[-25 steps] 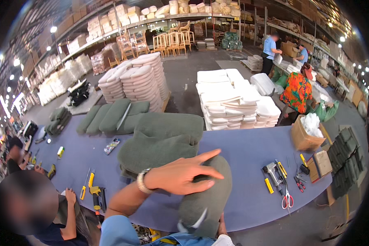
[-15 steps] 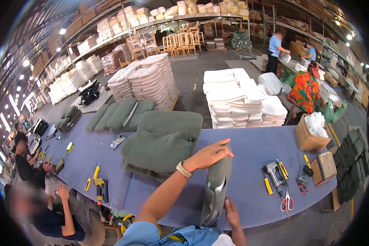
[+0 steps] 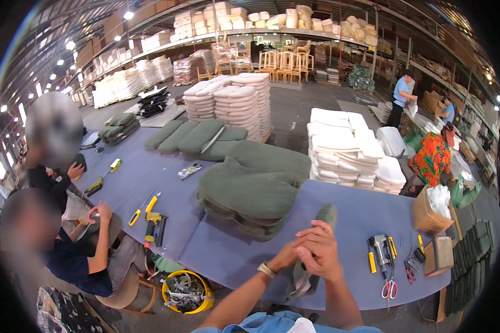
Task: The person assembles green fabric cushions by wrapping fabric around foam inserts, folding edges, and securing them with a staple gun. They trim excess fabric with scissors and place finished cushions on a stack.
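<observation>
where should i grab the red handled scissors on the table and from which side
Best by the red rings, coming from the person's side of the table and a little from above. The scissors lie on the tabletop with those rings near its closest edge, while the grey metal tool and other tools crowd the space beyond.

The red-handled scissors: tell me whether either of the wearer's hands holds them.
No, the scissors lie on the blue table, apart from the left hand and right hand, which meet at the green cushion.
</observation>
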Tool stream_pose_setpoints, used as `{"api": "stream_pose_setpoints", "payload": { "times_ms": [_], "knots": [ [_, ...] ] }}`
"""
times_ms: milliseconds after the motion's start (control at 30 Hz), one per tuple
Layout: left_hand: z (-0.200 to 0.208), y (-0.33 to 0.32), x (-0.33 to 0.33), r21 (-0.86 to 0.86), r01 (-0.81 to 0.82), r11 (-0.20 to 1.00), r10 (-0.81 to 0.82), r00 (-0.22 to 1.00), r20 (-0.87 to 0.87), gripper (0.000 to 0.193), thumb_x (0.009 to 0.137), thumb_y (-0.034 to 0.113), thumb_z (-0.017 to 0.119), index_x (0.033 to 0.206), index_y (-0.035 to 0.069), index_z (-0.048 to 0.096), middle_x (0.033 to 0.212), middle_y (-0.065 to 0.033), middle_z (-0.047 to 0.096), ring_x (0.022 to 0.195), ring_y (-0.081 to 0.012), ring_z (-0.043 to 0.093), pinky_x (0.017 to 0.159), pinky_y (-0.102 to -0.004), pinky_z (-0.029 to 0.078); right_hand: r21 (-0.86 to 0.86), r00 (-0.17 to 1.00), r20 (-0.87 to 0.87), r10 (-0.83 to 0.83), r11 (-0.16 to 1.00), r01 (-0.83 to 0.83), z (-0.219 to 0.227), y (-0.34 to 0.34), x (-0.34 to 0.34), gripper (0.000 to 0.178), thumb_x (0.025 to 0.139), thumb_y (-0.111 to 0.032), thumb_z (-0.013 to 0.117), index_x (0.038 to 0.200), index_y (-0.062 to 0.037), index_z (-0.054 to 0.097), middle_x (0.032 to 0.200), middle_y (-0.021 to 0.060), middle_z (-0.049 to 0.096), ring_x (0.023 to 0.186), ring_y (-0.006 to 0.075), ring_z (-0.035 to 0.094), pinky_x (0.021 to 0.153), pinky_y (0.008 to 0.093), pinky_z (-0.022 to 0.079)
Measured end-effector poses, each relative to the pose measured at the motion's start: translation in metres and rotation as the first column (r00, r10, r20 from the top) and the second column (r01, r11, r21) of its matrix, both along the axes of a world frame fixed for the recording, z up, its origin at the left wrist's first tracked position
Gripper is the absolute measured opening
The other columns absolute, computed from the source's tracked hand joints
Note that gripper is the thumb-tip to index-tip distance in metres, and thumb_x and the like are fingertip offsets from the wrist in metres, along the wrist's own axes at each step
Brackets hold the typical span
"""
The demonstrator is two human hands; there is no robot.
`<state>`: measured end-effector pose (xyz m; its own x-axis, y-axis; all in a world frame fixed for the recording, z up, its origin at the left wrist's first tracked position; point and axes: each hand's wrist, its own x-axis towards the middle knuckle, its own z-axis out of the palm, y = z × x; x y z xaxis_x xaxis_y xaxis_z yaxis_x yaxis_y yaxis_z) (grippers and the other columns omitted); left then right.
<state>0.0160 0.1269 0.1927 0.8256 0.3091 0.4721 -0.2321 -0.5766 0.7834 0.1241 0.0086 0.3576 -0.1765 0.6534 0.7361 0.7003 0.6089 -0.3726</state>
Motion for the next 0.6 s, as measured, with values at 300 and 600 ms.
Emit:
{"api": "stream_pose_setpoints", "payload": {
  "times_ms": [300, 600],
  "knots": [
    [-0.138, -0.136, -0.074, -0.763, -0.334, 0.553, 0.036, 0.925, -0.378, 0.068, 0.106, 0.047, 0.055, 0.159, 0.008, 0.038, 0.149, -0.0133, 0.055, 0.137, -0.0201, 0.05, 0.115, -0.033, 0.037, -0.006, 0.98, -0.159, -0.121, 0.993, 0.122, 0.0, 0.029, -0.01, 0.036, 0.096, -0.017, 0.062, 0.061, -0.0083, 0.061, 0.062, 0.0024, 0.06, 0.069, 0.0219, 0.061, 0.094, 0.0431, 0.046],
    [-0.16, -0.12, -0.088, -0.552, -0.43, 0.715, 0.161, 0.869, -0.469, 0.089, 0.089, 0.054, 0.073, 0.159, 0.012, 0.038, 0.14, -0.0222, 0.062, 0.122, -0.0332, 0.065, 0.103, -0.0411, 0.05, 0.006, 0.94, -0.192, -0.283, 0.957, 0.289, -0.003, 0.075, -0.008, 0.042, 0.1, -0.018, 0.06, 0.06, -0.0045, 0.059, 0.059, 0.0054, 0.053, 0.065, 0.0233, 0.052, 0.086, 0.0383, 0.044]
  ]
}}
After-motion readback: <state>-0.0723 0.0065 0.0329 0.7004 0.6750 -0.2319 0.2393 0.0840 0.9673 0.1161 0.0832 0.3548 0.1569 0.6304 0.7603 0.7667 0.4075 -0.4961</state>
